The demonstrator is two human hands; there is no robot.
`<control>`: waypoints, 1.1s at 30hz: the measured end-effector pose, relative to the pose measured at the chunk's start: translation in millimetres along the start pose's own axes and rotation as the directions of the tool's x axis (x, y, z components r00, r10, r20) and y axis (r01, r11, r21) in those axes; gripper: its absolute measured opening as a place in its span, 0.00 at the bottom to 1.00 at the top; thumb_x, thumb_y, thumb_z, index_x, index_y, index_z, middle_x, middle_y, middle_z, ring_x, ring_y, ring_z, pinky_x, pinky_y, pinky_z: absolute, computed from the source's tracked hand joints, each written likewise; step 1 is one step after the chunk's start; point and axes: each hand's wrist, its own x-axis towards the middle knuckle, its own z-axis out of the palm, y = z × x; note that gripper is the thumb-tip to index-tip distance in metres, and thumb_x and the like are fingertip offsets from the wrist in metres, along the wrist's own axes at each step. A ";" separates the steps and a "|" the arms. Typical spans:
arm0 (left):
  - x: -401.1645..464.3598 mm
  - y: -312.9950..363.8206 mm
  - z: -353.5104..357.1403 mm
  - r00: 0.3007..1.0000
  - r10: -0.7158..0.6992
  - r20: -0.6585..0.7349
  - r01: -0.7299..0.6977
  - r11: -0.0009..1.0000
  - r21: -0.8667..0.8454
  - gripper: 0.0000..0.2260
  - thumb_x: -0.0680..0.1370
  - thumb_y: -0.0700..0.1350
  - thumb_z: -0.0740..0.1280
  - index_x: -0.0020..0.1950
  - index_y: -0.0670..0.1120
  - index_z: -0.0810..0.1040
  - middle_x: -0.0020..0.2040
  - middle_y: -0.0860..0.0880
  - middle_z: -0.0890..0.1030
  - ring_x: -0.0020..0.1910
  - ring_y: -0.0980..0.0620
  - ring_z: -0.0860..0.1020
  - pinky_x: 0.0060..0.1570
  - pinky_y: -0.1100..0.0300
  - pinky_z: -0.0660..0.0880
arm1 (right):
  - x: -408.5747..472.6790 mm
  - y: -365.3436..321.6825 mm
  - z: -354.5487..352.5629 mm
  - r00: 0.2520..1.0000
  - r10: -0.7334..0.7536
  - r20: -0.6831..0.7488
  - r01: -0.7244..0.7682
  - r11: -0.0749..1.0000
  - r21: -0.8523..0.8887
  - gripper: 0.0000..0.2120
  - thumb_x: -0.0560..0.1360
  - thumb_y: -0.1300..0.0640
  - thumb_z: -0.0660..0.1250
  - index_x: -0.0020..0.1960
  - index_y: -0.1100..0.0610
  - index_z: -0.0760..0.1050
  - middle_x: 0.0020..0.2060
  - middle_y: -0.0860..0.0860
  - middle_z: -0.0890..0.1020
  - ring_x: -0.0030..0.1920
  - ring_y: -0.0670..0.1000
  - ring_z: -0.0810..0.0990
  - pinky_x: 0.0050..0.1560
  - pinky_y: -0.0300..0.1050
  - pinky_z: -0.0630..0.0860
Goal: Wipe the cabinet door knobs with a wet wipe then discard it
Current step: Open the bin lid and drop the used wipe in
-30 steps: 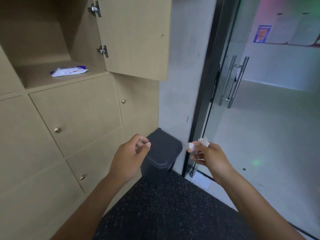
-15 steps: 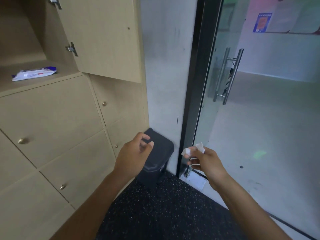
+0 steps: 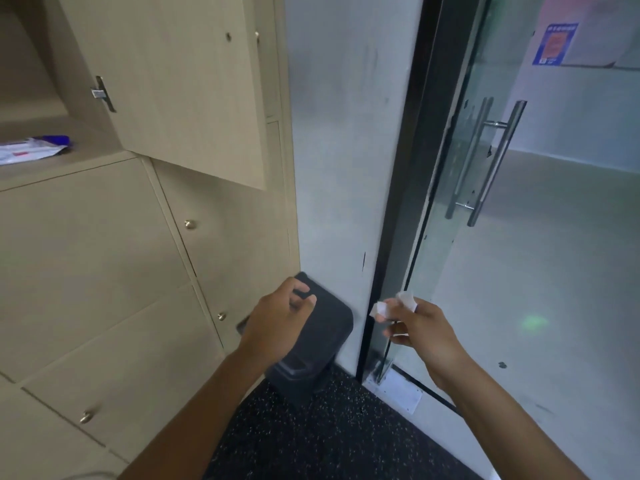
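Note:
My right hand [image 3: 420, 327] pinches a crumpled white wet wipe [image 3: 393, 304] in front of the glass door's black frame. My left hand [image 3: 280, 317] hovers with loosely curled fingers over a dark grey lidded bin [image 3: 329, 337] that stands on the floor against the wall. Its lid is down. Small brass knobs [image 3: 189, 224] sit on the beige cabinet doors, with another knob [image 3: 221, 316] lower down and a third knob [image 3: 85, 416] near the bottom left.
One upper cabinet door [image 3: 180, 84] hangs open, and a wet wipe packet [image 3: 31, 150] lies on the shelf inside. A glass door [image 3: 519, 237] with a steel bar handle [image 3: 491, 164] fills the right side. Dark speckled floor [image 3: 329, 438] lies below.
The view has swung to the right and closer to the bin. Both hands stay in about the same pose, the right one still pinching the wipe.

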 end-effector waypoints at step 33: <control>216.9 -74.9 8.2 0.976 -0.198 -0.087 0.196 0.980 -0.039 0.07 0.82 0.56 0.64 0.57 0.57 0.76 0.49 0.54 0.84 0.47 0.55 0.82 0.45 0.58 0.76 | 270.9 -23.2 67.5 0.988 0.038 0.148 -0.041 0.999 0.015 0.10 0.81 0.53 0.64 0.54 0.57 0.81 0.43 0.51 0.87 0.39 0.50 0.84 0.43 0.42 0.78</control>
